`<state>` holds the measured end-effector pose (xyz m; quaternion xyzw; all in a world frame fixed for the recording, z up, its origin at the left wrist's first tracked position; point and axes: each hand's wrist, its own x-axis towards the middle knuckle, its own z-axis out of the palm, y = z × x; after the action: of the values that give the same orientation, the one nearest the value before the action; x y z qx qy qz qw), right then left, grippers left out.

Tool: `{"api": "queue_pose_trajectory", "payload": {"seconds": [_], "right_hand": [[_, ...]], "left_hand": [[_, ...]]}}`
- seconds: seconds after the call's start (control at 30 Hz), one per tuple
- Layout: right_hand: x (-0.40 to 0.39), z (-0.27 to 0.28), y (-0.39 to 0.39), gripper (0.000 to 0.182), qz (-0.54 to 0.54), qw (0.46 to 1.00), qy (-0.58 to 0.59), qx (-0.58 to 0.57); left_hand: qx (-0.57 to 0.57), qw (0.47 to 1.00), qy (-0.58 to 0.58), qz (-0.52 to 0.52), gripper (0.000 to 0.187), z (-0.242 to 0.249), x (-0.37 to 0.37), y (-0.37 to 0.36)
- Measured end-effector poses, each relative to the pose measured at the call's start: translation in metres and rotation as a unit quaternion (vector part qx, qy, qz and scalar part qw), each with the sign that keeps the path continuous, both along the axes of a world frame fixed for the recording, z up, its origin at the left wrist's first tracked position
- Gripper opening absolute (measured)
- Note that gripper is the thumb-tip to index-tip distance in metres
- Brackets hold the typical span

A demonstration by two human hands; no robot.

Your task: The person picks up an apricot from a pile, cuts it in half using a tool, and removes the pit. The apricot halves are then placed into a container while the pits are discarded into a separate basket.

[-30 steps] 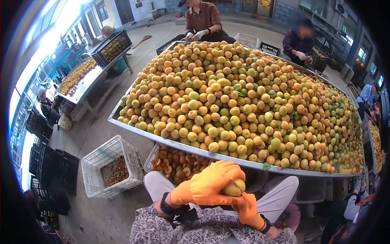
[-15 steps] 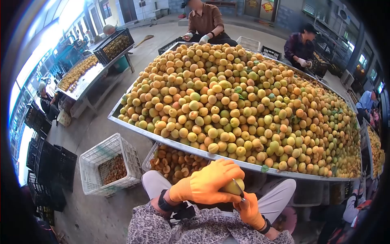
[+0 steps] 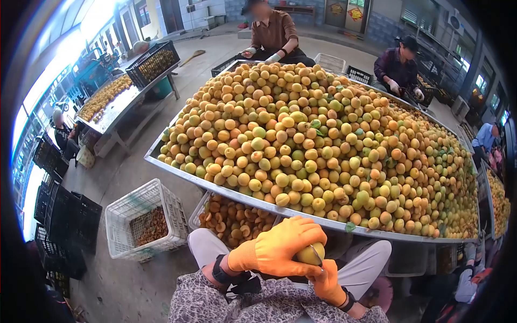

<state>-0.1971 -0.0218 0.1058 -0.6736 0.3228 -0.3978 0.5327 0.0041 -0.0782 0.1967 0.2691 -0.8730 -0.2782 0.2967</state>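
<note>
My left hand (image 3: 283, 247), in an orange glove, is closed around a yellow-green apricot (image 3: 311, 254) above my lap. My right hand (image 3: 328, 284), gloved the same way, grips a small knife (image 3: 321, 264), with its handle mostly hidden by the fingers. The thin blade lies against the right side of the fruit; how deep it sits in the flesh cannot be made out. Just beyond my hands, a metal-rimmed table (image 3: 231, 189) bears a large heap of apricots (image 3: 301, 145). Below its edge is a crate of halved apricots (image 3: 237, 218).
To the left on the floor stands a white crate (image 3: 156, 202) with brown pits (image 3: 149, 226) inside. Black crates (image 3: 67, 220) are stacked farther left. Two co-workers (image 3: 274, 32) (image 3: 401, 64) sit across the heap. Another table (image 3: 116, 107) with apricots is at the back left.
The blade showed across the fruit's side before and now appears nearly edge-on at its right. Both hands have shifted slightly downward. The right-hand co-worker's hands have moved apart.
</note>
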Motion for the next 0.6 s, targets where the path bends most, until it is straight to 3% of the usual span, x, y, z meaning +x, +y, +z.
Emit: {"api": "queue_pose_trajectory", "payload": {"seconds": [0.03, 0.07, 0.13, 0.17, 0.23, 0.33, 0.37, 0.43, 0.47, 0.5, 0.53, 0.57, 0.6], "right_hand": [[0.0, -0.004, 0.001, 0.069, -0.001, 1.0, -0.001, -0.001], [0.001, -0.007, 0.0, 0.066, -0.029, 0.998, -0.012, -0.047], [0.002, -0.01, -0.003, 0.064, -0.057, 0.994, -0.024, -0.095], [0.002, -0.011, -0.007, 0.062, -0.052, 0.992, -0.032, -0.11], [0.0, -0.004, -0.011, 0.061, -0.044, 0.991, -0.034, -0.122], [-0.006, 0.008, -0.013, 0.06, 0.007, 0.997, -0.023, -0.079], [-0.012, 0.003, -0.014, 0.06, 0.007, 0.997, -0.024, -0.078], [-0.019, -0.004, -0.013, 0.057, 0.045, 0.998, 0.016, -0.044], [-0.019, -0.002, -0.012, 0.057, 0.044, 0.998, 0.014, -0.042], [-0.019, 0.002, -0.012, 0.054, 0.04, 0.999, 0.016, 0.032], [-0.018, 0.005, -0.01, 0.051, 0.034, 0.994, 0.017, 0.106], [-0.019, 0.005, -0.007, 0.051, 0.031, 0.994, 0.013, 0.107], [-0.023, 0.004, -0.006, 0.048, 0.011, 0.991, 0.016, 0.135]], "left_hand": [[-0.001, 1.0, -0.001, -0.001, 0.056, -0.004, -0.002, 0.0], [0.131, 0.983, 0.124, -0.043, 0.06, -0.012, -0.008, 0.0], [0.374, 0.869, 0.314, -0.082, 0.069, -0.026, -0.021, 0.013], [0.411, 0.844, 0.341, -0.049, 0.064, -0.025, -0.027, 0.023], [0.355, 0.889, 0.29, -0.021, 0.055, -0.021, -0.024, 0.025], [0.133, 0.978, 0.16, 0.016, 0.047, -0.007, -0.011, 0.016], [0.133, 0.978, 0.158, 0.016, 0.047, -0.002, -0.008, 0.013], [-0.004, 0.998, 0.056, 0.042, 0.047, 0.005, -0.003, 0.009], [0.035, 0.999, 0.008, 0.036, 0.047, 0.007, 0.002, 0.007], [0.033, 0.998, -0.014, 0.051, 0.047, 0.005, 0.005, 0.004], [0.064, 0.995, 0.003, 0.07, 0.047, -0.003, 0.008, 0.0], [0.095, 0.991, 0.02, 0.09, 0.046, -0.013, 0.011, -0.005], [0.189, 0.976, 0.044, 0.104, 0.045, -0.02, 0.013, -0.008]]}}
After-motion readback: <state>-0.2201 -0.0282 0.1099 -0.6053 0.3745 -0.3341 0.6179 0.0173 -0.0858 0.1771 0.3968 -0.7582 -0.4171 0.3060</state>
